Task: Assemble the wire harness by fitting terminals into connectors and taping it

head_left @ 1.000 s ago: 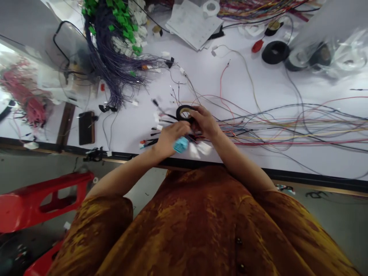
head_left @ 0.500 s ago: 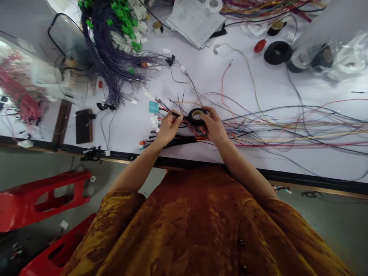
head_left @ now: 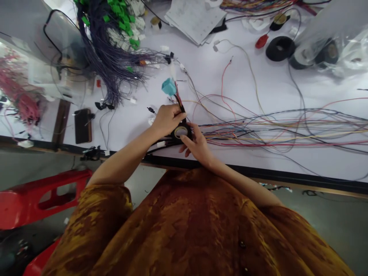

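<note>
A short bundle of wires (head_left: 178, 100), partly wrapped in black, runs up from my left hand (head_left: 168, 120), whose fingers pinch it. At its upper end sits a light-blue connector (head_left: 169, 87). Just below, my right hand (head_left: 198, 145) grips a roll of black tape (head_left: 182, 132), thumb at the ring and fingers curled round it. The roll lies close against the wire bundle and hides part of it. Long loose wires (head_left: 258, 132) spread rightward across the table from under my hands. Black-sleeved branches and a white connector (head_left: 161, 144) lie below my left wrist.
Purple wires (head_left: 109, 65) with green and white connectors are heaped at the upper left. A phone-like black object (head_left: 83, 125) lies left. Papers (head_left: 195, 21) sit at the back, tape rolls (head_left: 280, 48) at the right. A red stool (head_left: 43, 197) stands below the table edge.
The blue connector and its wires have swung from pointing left to pointing up. My right hand has brought the tape roll left and down, against the bundle my left hand holds.
</note>
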`<state>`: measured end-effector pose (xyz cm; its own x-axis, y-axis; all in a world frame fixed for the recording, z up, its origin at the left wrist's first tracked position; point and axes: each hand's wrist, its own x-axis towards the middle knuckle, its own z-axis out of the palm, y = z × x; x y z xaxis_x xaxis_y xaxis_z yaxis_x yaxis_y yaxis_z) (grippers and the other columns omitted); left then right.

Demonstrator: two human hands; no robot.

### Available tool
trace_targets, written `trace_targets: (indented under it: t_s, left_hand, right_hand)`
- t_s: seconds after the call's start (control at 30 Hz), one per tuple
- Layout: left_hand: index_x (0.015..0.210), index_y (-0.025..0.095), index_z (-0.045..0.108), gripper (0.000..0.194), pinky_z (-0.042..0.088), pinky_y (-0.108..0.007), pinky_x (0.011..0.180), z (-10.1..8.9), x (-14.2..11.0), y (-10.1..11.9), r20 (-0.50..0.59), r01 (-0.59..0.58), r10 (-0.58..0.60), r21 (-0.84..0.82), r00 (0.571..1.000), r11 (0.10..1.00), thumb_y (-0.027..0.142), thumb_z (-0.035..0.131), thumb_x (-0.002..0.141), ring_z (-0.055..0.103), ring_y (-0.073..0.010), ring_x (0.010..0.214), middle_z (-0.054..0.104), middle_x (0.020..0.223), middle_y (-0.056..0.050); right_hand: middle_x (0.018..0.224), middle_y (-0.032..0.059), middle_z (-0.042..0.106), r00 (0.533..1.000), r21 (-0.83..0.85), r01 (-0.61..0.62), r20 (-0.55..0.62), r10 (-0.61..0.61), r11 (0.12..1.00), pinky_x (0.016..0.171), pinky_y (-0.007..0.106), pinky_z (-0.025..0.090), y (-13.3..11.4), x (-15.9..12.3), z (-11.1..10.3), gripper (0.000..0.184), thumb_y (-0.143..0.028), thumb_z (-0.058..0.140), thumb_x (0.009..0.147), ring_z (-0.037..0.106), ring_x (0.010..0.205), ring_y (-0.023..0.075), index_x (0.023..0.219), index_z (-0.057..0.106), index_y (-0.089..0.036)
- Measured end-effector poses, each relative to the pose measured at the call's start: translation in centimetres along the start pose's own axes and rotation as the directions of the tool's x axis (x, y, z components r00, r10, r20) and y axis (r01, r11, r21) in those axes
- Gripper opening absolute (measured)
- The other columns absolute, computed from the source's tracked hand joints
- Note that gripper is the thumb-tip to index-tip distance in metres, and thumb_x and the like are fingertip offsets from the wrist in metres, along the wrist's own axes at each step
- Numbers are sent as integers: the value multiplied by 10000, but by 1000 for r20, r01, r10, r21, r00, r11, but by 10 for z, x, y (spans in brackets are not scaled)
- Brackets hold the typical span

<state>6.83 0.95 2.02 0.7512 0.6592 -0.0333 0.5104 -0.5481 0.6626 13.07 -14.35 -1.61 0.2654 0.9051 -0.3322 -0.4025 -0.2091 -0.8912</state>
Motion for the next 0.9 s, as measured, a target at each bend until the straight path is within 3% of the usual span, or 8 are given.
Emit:
trace_targets:
  t_s: [0.17,0.23,0.33,0.43,0.6,0.77,0.83,0.9]
  left_hand:
    - [741,161,643,195,478,-317,736,-2,-2,22,90,-4,-12,173,996,985,269,560,882,635,-205,695,625,605,-21]
    - [874,144,660,191,495,-332,748,2,-11,24,99,0,-20,199,995,980,244,505,922,660,-218,725,660,670,-43]
    - [1045,137,641,209,513,-365,821,13,-30,16,69,-94,77,291,995,952,200,471,941,684,-250,883,712,934,-111]
    - [1022,166,646,190,510,-387,901,27,-47,1,80,-257,245,365,966,895,170,488,917,661,-271,1023,685,1119,-136]
    - [915,195,635,149,502,-383,948,45,-56,-21,-9,-336,341,147,940,930,251,498,926,623,-241,1103,632,1242,-108]
    - [882,189,597,189,537,-375,847,54,-52,-32,-329,-160,100,-162,939,974,329,489,951,657,-201,906,685,1003,-96]
    - [912,178,597,223,534,-322,664,55,-47,-35,-315,-43,-44,-265,948,963,345,461,968,635,-163,678,690,824,-67]
    - [899,168,612,237,461,-272,502,56,-41,-38,-192,103,-199,-421,961,901,366,493,949,548,-130,486,643,631,-21]
  right_hand:
    - [1139,81,653,989,17,-3,149,0,1000,374,205,488,9,-1,4,723,-387,579,863,687,632,139,1501,255,-285]
    - [1071,79,676,989,-98,43,143,-29,994,384,219,476,4,-1,-10,624,-381,567,868,666,610,141,1451,395,-236]
    - [911,60,686,987,-305,159,16,-162,939,459,231,477,-12,9,-38,378,-395,504,901,631,606,133,1184,632,-179]
    - [1000,65,664,954,-430,260,-24,-299,864,590,245,506,-26,37,-59,312,-372,568,858,633,745,142,1098,632,-184]
    - [901,30,601,980,-560,140,-37,-193,817,650,283,494,-31,89,-57,396,-335,653,784,585,756,151,1128,536,-177]
    - [716,-21,533,995,-616,4,-72,-62,788,568,290,458,-41,90,-55,377,-237,560,807,510,600,149,1174,492,-186]
    - [702,-16,544,999,-660,-9,-34,-18,752,577,318,472,-47,76,-61,380,-264,515,848,516,581,163,1220,483,-196]
    - [793,27,597,998,-758,52,16,-61,650,664,372,505,-51,63,-67,384,-314,534,862,578,680,201,1226,510,-192]
